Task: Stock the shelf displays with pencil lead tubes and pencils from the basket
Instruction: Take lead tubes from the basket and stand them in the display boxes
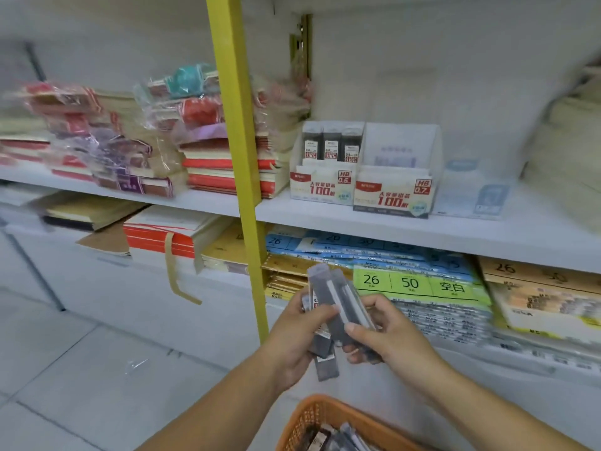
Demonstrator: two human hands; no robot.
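My left hand (294,343) grips a bunch of dark grey pencil lead tubes (322,297) fanned upward in front of the lower shelf. My right hand (387,330) pinches one tube of that bunch between thumb and fingers. On the shelf above stand two white display boxes: the HB 0.5 display (322,187) holds three tubes at its back, and the HB 0.7 display (392,193) shows no tubes. An orange basket (312,418) with more tubes sits at the bottom edge, below my arms.
A yellow shelf post (240,141) rises just left of the displays. Stacks of wrapped notebooks (130,141) fill the shelf to the left. Paper packs with green and blue labels (416,284) lie on the lower shelf. A clear plastic display (471,190) stands right of the HB 0.7 box.
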